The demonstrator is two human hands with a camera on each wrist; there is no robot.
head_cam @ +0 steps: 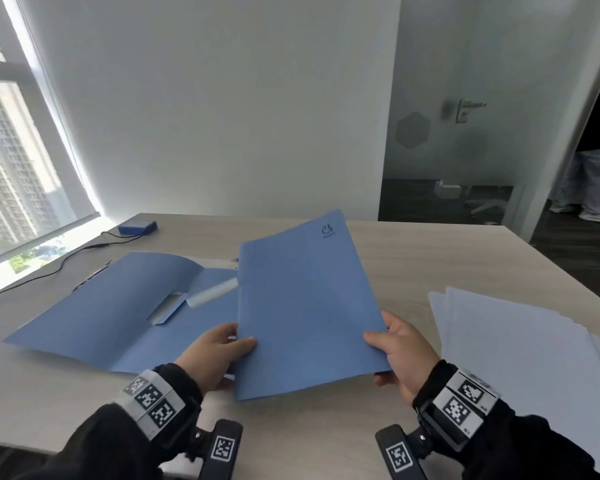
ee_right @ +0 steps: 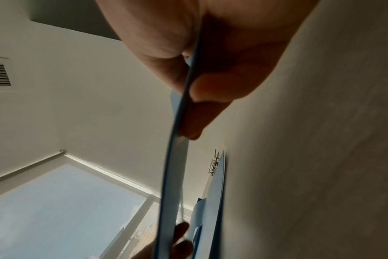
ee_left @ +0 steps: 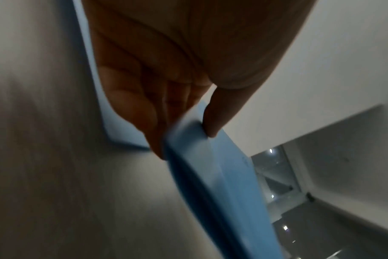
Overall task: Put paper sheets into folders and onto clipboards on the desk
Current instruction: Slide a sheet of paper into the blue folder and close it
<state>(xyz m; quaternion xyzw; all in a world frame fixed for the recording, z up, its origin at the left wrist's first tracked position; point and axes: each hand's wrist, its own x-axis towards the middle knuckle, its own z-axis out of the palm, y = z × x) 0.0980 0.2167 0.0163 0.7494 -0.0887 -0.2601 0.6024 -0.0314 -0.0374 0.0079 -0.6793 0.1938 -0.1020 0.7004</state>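
Both hands, left (head_cam: 219,355) and right (head_cam: 400,355), pinch a closed blue paper folder (head_cam: 305,306) above the worktop (head_cam: 413,258); only the head view shows loose white sheets (head_cam: 534,358).

Matt blue card folder (head_cam: 305,306); pale wood-grain desk (head_cam: 430,258).
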